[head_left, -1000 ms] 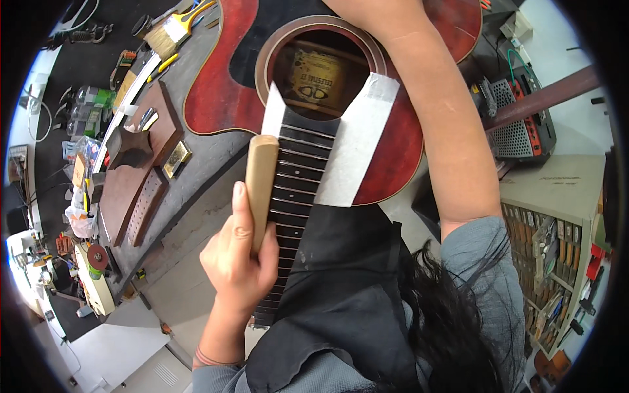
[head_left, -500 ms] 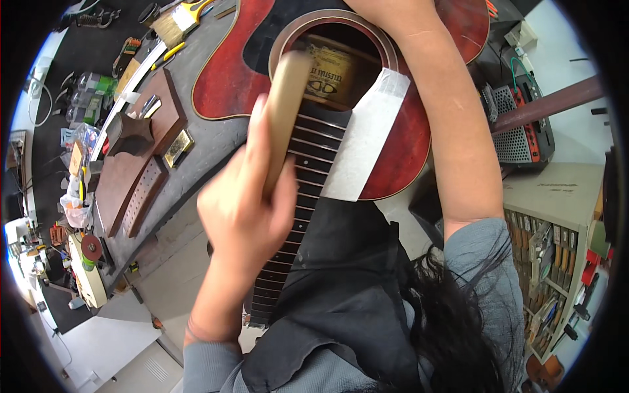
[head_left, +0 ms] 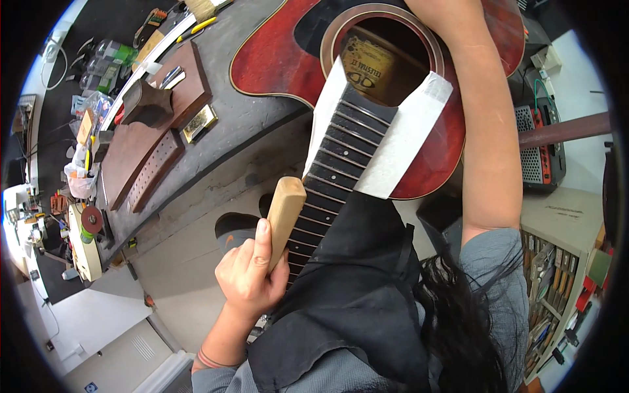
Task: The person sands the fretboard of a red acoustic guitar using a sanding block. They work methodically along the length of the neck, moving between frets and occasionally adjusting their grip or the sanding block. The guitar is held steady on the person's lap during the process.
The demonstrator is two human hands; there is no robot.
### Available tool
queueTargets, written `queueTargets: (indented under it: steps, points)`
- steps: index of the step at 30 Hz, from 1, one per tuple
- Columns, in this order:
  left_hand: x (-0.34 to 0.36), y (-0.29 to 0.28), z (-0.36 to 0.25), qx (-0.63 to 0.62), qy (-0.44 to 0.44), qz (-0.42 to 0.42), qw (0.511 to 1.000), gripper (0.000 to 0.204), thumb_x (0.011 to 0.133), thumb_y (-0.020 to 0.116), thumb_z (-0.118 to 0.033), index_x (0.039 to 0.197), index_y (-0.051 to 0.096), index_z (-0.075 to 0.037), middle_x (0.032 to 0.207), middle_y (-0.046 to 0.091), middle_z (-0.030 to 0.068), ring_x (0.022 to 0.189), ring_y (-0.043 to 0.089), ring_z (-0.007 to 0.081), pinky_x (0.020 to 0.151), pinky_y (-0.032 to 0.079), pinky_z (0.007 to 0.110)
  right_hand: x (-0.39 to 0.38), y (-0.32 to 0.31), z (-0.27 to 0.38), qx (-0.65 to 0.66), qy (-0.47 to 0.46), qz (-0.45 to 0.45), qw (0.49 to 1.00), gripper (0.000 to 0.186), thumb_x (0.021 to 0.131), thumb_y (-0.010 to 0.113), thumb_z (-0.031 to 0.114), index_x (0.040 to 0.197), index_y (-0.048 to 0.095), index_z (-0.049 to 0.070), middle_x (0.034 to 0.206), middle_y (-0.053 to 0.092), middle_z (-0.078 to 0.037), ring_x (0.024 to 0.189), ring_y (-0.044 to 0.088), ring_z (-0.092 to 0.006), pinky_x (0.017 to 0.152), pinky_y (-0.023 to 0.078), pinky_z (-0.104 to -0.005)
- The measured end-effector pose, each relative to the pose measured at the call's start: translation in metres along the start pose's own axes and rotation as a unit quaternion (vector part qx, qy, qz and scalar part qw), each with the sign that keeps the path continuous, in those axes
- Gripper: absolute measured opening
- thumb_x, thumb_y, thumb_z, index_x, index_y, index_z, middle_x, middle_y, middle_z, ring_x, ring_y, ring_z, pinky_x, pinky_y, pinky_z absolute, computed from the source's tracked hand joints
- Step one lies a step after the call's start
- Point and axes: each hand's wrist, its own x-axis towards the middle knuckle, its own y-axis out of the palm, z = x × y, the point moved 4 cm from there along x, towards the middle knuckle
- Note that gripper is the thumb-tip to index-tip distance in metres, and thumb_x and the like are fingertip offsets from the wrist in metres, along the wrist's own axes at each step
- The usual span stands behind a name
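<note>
Left hand (head_left: 252,278) grasps a pale wooden block (head_left: 286,213), its index finger laid straight along one side, the thumb on the other, the remaining fingers curled in. From this hand the block juts upward, its squared end at the left edge of the dark fretboard (head_left: 331,190); whether its underside touches there cannot be told. Just right of the hand, the fretboard slants up toward the red guitar body (head_left: 275,65), which lies well beyond the hand with its round soundhole (head_left: 413,42) facing up. Between the left hand and the soundhole, one white strip (head_left: 325,121) flanks the fretboard's left side and another white strip (head_left: 409,134) its right. Farther up and rightward, the right hand (head_left: 442,9) is over the guitar body, cut off by the upper edge, so its grip cannot be told. Above and left of the left hand, brown wooden boards (head_left: 147,141) lie on a grey workbench (head_left: 239,111); right of that hand hangs a black apron (head_left: 347,262).
</note>
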Motion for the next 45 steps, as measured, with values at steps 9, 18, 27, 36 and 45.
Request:
queueTargets:
  steps: [9,18,27,36,45]
  points:
    - [-0.032,-0.007,0.012,-0.058,-0.063,0.039,0.996,0.061,0.076,0.083,-0.007,0.133,0.065,0.006,0.095,0.077,0.0135,0.069,0.071,0.0286,0.061,0.053,0.035,0.001,-0.003,0.000,0.006,0.022,0.029,0.999,0.049,0.108,0.062,0.041,0.140,0.062,0.003,0.139,0.062,-0.020,0.136,0.056,-0.0388,0.117,0.043,-0.0493]
    - [-0.069,-0.001,0.037,-0.314,-0.227,0.012,0.922,0.056,0.081,0.080,-0.004,0.132,0.058,0.006,0.093,0.072,0.0121,0.074,0.068,0.0194,0.073,0.055,0.030,0.000,-0.003,0.007,0.007,0.017,0.040,0.999,0.047,0.109,0.061,0.039,0.140,0.062,0.004,0.140,0.061,-0.020,0.138,0.055,-0.0392,0.117,0.043,-0.0490]
    - [-0.031,0.003,0.041,-0.597,-0.335,-0.021,0.728,0.075,0.093,0.079,-0.023,0.152,0.040,0.004,0.112,0.065,0.0139,0.087,0.065,0.0151,0.073,0.054,0.028,0.003,-0.003,0.005,0.010,0.013,0.050,0.999,0.044,0.109,0.062,0.036,0.139,0.062,0.004,0.140,0.061,-0.019,0.137,0.055,-0.0390,0.117,0.043,-0.0468]
    - [0.011,0.016,0.036,-0.671,-0.293,0.006,0.681,0.076,0.099,0.073,-0.031,0.156,0.039,0.005,0.116,0.066,0.0177,0.086,0.066,0.0160,0.067,0.055,0.027,0.001,-0.004,0.012,0.024,0.016,0.043,0.999,0.043,0.110,0.061,0.034,0.139,0.061,0.003,0.140,0.060,-0.020,0.136,0.055,-0.0391,0.117,0.043,-0.0460]
    - [0.040,0.025,0.035,-0.687,-0.268,0.027,0.675,0.068,0.101,0.071,-0.024,0.156,0.043,0.005,0.125,0.068,0.0152,0.098,0.066,0.0141,0.078,0.055,0.026,0.001,-0.005,0.007,0.016,0.023,0.047,0.998,0.046,0.109,0.061,0.037,0.141,0.061,0.003,0.141,0.060,-0.020,0.139,0.054,-0.0393,0.118,0.043,-0.0466]
